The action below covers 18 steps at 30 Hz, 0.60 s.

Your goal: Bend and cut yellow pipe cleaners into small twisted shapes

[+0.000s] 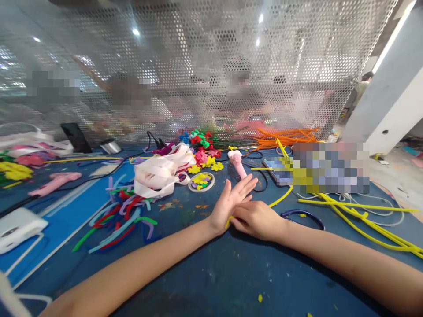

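Observation:
My left hand is held up over the blue table, palm turned toward my right hand, with its fingers stretched out. Against the base of that palm my right hand is closed, its fingertips on a small yellow pipe cleaner piece. Most of this piece is hidden by the two hands. Just beyond my fingers lies a pink glue gun. A dark blue hairband rests near my right wrist. Yellow flower shapes sit inside a roll of tape to the left.
Coloured pipe cleaners and white ribbon lie on the left. Long yellow pipe cleaners and a phone are on the right. Another pink glue gun is far left. A perforated metal screen stands behind the table.

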### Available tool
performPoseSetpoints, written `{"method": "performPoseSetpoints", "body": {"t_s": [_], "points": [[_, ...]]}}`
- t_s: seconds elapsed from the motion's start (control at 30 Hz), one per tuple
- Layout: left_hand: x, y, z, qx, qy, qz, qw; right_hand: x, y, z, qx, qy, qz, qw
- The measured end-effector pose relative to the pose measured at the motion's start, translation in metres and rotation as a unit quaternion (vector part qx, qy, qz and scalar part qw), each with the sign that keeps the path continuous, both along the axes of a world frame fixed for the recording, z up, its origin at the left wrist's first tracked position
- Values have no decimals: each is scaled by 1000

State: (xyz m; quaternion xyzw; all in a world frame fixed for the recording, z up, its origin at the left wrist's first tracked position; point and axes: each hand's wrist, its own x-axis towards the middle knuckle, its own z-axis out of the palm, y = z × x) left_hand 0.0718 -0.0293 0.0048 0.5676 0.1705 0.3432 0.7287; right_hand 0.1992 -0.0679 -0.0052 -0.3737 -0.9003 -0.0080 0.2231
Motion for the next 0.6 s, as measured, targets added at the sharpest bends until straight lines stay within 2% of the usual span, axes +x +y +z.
{"method": "performPoseSetpoints", "body": {"t_s": [0.1, 0.3, 0.43, 0.6], "points": [[-2, -2, 0, 3, 0, -13, 1000, 3, -1, 1, -28, 4, -51, 998], [-2, -4, 1, 6, -10, -25, 1000, 6, 2, -1, -18, 14, 24, 999], [2, -7, 2, 5, 9, 0, 1000, 4, 2, -5, 54, 0, 19, 998], [15, -16, 3, 66, 17, 86, 994, 3, -3, -8, 177, -27, 18, 984]]}}
